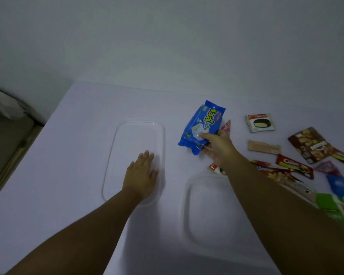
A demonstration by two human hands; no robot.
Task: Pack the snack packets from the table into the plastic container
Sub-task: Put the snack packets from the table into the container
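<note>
My right hand (218, 147) grips a blue snack packet (201, 126) with yellow lettering, held just above the table right of centre. A pink packet (226, 126) shows behind my fingers. My left hand (141, 173) lies flat, fingers apart, on a clear flat lid (127, 135) left of the packet. The clear plastic container (207, 211) stands near me, partly under my right forearm, and looks empty. Several loose packets lie to the right: a white chocolate-pie packet (260, 123), a beige wafer bar (263, 147), a brown packet (310, 144) and red ones (295, 165).
The white table (68, 175) ends at a left edge, with a grey floor and a crumpled bag (2, 106) beyond it. A pale wall rises behind the table's far edge. More packets, blue (340, 184) and green (332, 207), lie at the far right.
</note>
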